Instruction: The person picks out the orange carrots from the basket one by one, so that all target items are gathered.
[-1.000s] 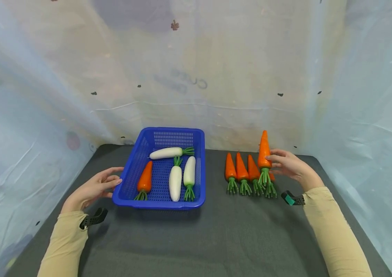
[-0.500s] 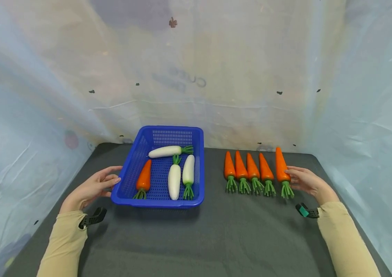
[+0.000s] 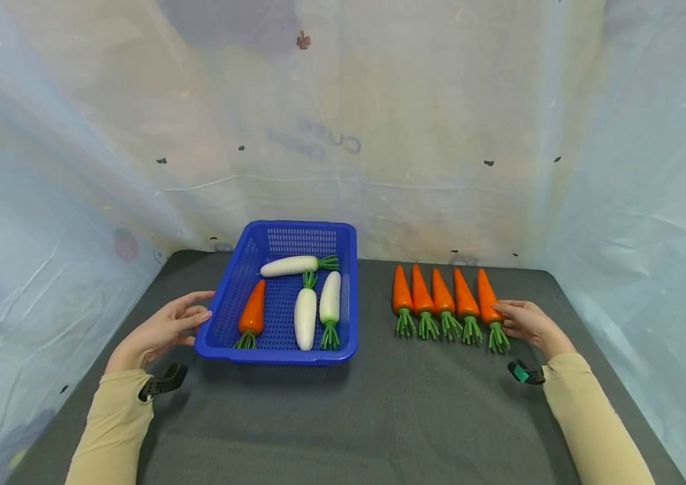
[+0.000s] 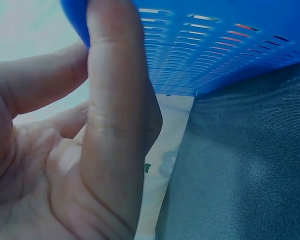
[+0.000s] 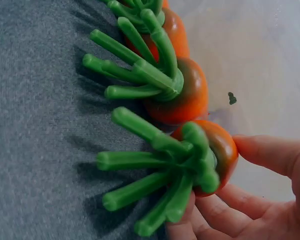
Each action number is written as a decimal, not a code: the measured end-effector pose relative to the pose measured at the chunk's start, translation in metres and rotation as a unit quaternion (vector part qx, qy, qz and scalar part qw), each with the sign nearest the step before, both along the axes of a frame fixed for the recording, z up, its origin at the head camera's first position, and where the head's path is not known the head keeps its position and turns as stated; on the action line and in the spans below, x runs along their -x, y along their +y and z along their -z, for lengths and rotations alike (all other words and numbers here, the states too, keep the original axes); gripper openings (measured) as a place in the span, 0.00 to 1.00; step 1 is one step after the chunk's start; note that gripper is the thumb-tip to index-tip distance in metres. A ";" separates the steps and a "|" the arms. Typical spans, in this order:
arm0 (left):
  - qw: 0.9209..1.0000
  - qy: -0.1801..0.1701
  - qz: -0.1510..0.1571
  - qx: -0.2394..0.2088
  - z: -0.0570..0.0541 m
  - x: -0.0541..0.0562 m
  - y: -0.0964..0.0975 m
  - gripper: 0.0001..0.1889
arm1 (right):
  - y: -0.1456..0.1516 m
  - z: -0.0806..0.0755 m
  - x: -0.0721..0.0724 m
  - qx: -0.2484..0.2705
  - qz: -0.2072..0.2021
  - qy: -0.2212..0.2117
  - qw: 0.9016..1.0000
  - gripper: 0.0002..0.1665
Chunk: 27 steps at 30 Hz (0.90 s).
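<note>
My left hand pinches the left rim of a blue plastic basket; in the left wrist view a finger lies against the basket's perforated wall. Inside the basket are three white radishes with green tops and one orange carrot. To the right, several carrots stand side by side in a row, tips pointing away. My right hand holds the rightmost carrot between thumb and fingers, and its green stems touch or nearly touch the dark cloth.
A dark grey cloth covers the table. Pale plastic sheeting rises behind and on both sides. Beside the held carrot lies another carrot, with a narrow gap between them.
My right hand has moved the carrot from above the row out to the right, then lowered it beside the last one. My left hand stays on the basket rim.
</note>
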<state>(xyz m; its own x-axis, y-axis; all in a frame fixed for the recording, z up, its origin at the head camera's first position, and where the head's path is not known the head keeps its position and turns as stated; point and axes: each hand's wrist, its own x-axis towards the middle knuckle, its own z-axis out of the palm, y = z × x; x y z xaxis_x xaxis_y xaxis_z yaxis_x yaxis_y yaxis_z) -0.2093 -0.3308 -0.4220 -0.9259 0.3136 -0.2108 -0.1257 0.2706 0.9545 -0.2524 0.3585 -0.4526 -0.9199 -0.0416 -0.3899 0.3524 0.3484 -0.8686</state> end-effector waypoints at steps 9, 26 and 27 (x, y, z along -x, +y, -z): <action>1.000 0.001 -0.001 -0.005 0.001 0.001 0.000 0.36 | -0.008 0.000 0.006 -0.019 -0.003 0.039 0.999 0.40; 1.000 0.001 0.001 -0.003 0.000 0.002 0.001 0.35 | -0.014 0.000 0.007 -0.054 0.027 0.044 0.997 0.35; 1.000 0.001 0.001 -0.003 -0.001 0.001 0.001 0.35 | -0.014 0.001 0.007 -0.056 0.026 0.046 0.997 0.35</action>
